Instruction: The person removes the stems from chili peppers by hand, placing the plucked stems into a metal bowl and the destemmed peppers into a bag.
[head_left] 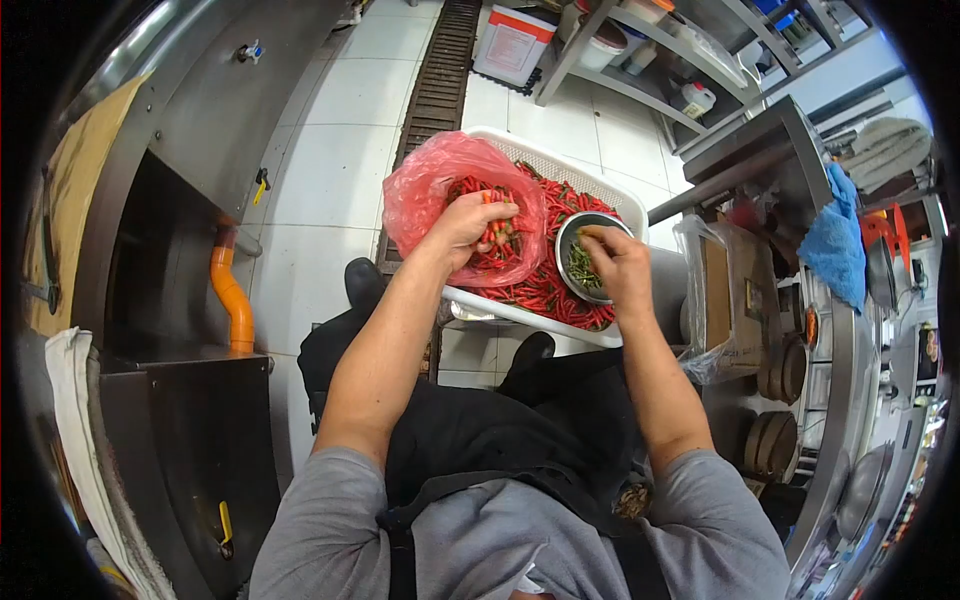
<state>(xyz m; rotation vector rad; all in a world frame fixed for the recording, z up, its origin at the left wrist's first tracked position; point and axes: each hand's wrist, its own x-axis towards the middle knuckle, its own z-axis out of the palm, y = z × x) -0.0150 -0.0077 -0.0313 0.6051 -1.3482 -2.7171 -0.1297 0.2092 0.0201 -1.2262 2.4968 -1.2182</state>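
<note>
My left hand (462,228) is closed around a bunch of red chili peppers (497,232), above the mouth of a pink plastic bag (420,185) with more chilies inside. Over a round metal bowl (561,272), my right hand (622,268) has its fingertips pinched together; whatever they hold is too small to make out. Green chili stems (580,268) lie in the bowl. Both bag and bowl rest on loose red chilies (525,292) that fill a white plastic basket (610,185) in front of my knees.
A floor drain grate (432,90) runs behind the basket. To the left are a steel unit (190,420) and an orange pipe (232,290). On the right stand a plastic-wrapped cardboard box (735,300) and a blue cloth (835,240). A steel shelf (640,85) holds containers at the back.
</note>
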